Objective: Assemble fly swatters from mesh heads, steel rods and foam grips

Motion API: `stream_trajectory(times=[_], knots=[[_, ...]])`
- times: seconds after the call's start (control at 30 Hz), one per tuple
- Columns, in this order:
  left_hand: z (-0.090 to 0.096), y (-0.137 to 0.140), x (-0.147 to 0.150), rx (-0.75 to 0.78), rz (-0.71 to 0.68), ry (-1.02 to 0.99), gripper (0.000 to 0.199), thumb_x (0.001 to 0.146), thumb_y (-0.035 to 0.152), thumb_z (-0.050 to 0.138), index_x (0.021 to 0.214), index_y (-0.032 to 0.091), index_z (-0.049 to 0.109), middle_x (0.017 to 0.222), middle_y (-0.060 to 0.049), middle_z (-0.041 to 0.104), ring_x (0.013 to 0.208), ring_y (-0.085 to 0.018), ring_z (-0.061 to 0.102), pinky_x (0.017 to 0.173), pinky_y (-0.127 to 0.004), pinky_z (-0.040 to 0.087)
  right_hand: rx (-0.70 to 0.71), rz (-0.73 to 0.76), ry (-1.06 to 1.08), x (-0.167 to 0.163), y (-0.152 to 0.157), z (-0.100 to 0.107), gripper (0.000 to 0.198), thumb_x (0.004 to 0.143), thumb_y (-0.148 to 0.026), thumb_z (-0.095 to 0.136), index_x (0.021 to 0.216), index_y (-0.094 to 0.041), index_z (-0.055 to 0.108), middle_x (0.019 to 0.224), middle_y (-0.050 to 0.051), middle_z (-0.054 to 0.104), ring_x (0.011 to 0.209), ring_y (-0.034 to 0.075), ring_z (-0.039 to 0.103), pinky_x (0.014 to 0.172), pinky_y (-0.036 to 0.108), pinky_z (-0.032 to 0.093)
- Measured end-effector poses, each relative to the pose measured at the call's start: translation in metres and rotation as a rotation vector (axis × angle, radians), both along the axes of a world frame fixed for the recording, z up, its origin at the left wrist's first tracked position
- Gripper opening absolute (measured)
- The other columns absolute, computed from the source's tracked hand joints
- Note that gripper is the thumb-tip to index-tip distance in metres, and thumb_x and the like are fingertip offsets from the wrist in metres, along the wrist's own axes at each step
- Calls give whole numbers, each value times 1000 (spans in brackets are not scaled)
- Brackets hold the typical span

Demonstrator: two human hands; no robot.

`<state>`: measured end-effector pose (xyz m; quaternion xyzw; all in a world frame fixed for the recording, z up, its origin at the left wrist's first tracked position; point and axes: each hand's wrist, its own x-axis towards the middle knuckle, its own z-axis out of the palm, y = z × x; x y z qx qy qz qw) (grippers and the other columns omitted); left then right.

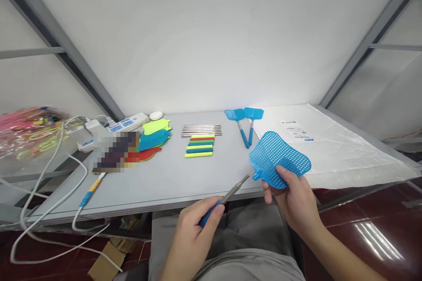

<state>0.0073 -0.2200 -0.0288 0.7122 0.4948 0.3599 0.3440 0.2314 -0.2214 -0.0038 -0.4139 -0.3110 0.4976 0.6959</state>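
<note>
My left hand (194, 230) is closed round a blue grip with a metal telescopic rod (234, 189) sticking out of it toward the upper right. In my right hand (295, 199) is a blue perforated fly swatter head (280, 153), pinched between thumb and fingers. The head's short socket faces the rod's tip, a small gap apart. Beyond them, two blue fly swatters (243, 131) with rods and grips lie on the table. Left of these are a row of metal rods (201, 130) and several coloured grips (199, 147) in yellow, blue, green and red.
Yellow, blue and red swatter heads (153, 139) are piled at the left, beside a pixelated object (117, 151). Behind stand a power strip (128, 122) and a white oval item (156, 116). White cables (49, 204) loop over the left edge. A white plastic package (332, 149) covers the right side.
</note>
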Motion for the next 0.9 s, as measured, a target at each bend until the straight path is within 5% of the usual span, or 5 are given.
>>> stream_trajectory(times=[0.37,0.67,0.9], knots=[[-4,-1,-1,136,-35,17,21,90,35,61,101,26,75,103,-1,76,94,-17,71,84,-21,55,98,119,-125,1,-4,-8,31,97,-37,48,75,-19,60,63,1,65,45,14,57,45,28,44],[5,-7,-6,27,21,86,27,88,45,61,98,26,77,101,-4,76,98,-23,70,86,-31,56,52,310,-323,11,-8,2,39,97,-44,49,70,-18,61,62,3,63,49,13,54,50,27,43],[16,0,-3,-14,-86,19,25,91,40,58,97,25,77,99,-3,76,92,-21,69,82,-27,54,2,423,-381,16,-10,7,45,97,-48,46,64,-19,54,54,0,55,45,11,45,47,26,37]])
